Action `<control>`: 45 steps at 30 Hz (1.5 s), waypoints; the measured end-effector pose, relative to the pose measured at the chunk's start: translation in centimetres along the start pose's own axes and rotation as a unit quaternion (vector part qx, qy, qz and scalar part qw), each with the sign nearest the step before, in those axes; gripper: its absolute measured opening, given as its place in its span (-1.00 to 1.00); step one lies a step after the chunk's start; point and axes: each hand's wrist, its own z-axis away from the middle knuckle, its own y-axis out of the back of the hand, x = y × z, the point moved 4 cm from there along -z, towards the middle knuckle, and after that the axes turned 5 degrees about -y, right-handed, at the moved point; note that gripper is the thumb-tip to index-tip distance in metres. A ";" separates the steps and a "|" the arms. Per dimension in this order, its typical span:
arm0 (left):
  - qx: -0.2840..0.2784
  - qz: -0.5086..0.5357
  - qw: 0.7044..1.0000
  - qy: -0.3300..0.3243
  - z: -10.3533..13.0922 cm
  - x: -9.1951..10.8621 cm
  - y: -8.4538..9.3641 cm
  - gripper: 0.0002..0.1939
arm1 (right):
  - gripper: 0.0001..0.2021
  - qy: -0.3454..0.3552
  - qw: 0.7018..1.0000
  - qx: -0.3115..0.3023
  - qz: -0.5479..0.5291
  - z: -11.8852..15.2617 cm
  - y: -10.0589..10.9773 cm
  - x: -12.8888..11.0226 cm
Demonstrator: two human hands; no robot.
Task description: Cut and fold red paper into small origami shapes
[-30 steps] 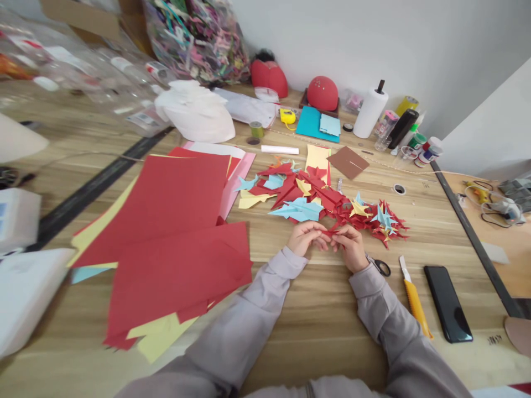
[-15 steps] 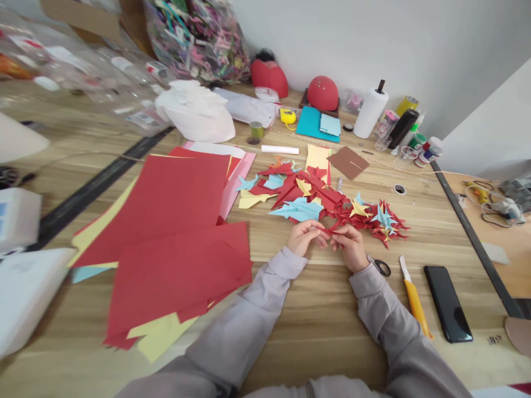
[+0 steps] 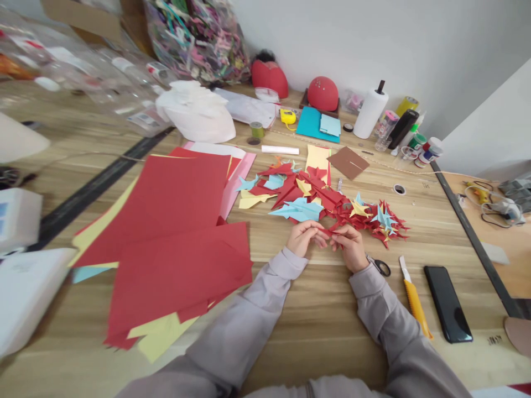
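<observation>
- Between my two hands, just short of the heap of folded paper [image 3: 329, 200], is the small red paper [image 3: 331, 231].
- It lies to the right of my left hand [image 3: 306, 237] and to the left of my right hand [image 3: 349, 246], touching the fingertips of both, so neither hand is clearly nearer.
- Both hands are closed in a pinch on it, thumb against forefinger, one at each side; my other left fingers are loosely curled.
- Its long axis seems to run crosswise, from one hand to the other, roughly square to the way my forearms reach.
- Which end is the tip I cannot tell: my fingers cover both ends, and the heap behind is the same red.
- As I judge it, this crosswise line between the two pinches is what matters most for handling it.
- Just beyond my left hand lies a blue paper plane [image 3: 297, 209], its long axis also crosswise, narrow point toward the left.
- Close by my right wrist are the scissors [image 3: 384, 268], partly hidden, with the knife [image 3: 415, 309] farther right.
</observation>
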 end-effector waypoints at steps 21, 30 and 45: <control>0.005 -0.015 1.000 -0.021 0.0 0.1 0.0 -0.74 | -0.89 -0.007 1.000 0.002 -0.009 0.1 0.0 -0.2; 0.002 -0.018 1.000 -0.023 0.0 0.2 0.0 -0.76 | -0.90 -0.005 1.000 0.000 0.001 0.0 0.1 0.0; -0.023 -0.032 0.999 -0.034 0.1 0.0 -0.3 -0.73 | -0.88 -0.012 1.000 -0.011 -0.003 0.1 -0.1 -0.2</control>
